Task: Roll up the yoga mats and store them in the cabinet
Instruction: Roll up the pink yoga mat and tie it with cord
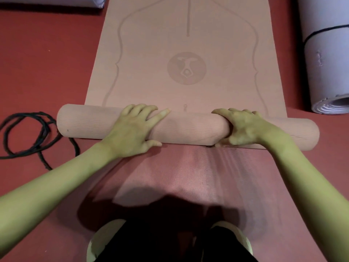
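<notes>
The pink yoga mat (188,72) lies on the red floor (47,63), partly rolled. The rolled section (188,127) runs crosswise in front of the person; the flat remainder extends away from it and carries a round printed emblem (186,68) and outline markings.

Left hand (132,129): rests on top of the roll left of centre, fingers curved over the far side, thumb at the near edge. Right hand (243,127): grips the roll right of centre, fingers curled around it and pressing it in.

Nearby items:
- A black cord (28,137) lies in loose loops on the floor, just beside the left end of the roll.
- A white rolled mat (326,63), bound with a thin black band, lies to the right of the flat section.
- Another pale rolled item (56,1) sits at the top left edge.

The person's knees (105,241) are at the bottom of the view.
</notes>
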Tool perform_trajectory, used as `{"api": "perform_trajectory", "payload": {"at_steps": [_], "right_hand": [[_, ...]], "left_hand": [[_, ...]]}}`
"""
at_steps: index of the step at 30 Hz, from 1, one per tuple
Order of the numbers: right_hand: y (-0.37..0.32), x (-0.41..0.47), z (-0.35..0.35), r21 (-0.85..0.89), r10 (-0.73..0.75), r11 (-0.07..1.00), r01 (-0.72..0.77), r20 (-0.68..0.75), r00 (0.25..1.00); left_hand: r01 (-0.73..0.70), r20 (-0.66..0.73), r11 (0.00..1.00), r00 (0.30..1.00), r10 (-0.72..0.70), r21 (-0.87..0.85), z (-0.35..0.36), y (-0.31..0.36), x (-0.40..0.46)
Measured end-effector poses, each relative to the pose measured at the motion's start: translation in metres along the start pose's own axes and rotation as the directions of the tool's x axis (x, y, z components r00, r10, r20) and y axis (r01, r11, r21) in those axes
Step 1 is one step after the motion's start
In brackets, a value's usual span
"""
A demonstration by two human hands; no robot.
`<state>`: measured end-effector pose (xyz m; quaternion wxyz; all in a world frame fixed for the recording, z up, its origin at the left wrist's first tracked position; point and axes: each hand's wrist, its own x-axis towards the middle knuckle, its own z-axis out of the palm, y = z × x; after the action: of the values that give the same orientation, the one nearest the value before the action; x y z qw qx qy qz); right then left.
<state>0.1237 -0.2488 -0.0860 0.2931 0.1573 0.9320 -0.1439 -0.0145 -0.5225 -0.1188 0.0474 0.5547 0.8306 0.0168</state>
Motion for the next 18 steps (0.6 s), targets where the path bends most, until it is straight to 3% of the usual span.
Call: {"api": "perform_trajectory", "payload": {"at_steps": [4, 8, 11, 15, 18], "right_hand": [[0.003, -0.009, 0.022, 0.036, -0.139, 0.988, 0.153, -0.254, 0.957], [0.002, -0.004, 0.044, -0.159, -0.202, 0.976, 0.147, -0.427, 0.882], [0.005, 0.01, 0.026, -0.106, -0.143, 0.988, 0.112, -0.349, 0.926], [0.005, 0.027, -0.006, -0.034, -0.104, 0.994, 0.1, -0.162, 0.981], [0.004, 0.03, -0.013, -0.015, -0.1, 0.995, 0.099, -0.131, 0.986]], "left_hand": [[0.106, 0.211, 0.983, 0.975, -0.073, -0.149, -0.014, -0.014, 0.024], [0.12, 0.35, 0.974, 0.936, -0.045, -0.194, -0.023, -0.026, 0.045], [0.108, 0.273, 0.979, 0.96, -0.058, -0.172, -0.022, -0.022, 0.04], [0.139, 0.114, 0.99, 0.984, -0.14, 0.022, -0.013, -0.003, 0.026], [0.168, 0.116, 0.984, 0.978, -0.174, 0.06, -0.008, -0.003, 0.029]]}}
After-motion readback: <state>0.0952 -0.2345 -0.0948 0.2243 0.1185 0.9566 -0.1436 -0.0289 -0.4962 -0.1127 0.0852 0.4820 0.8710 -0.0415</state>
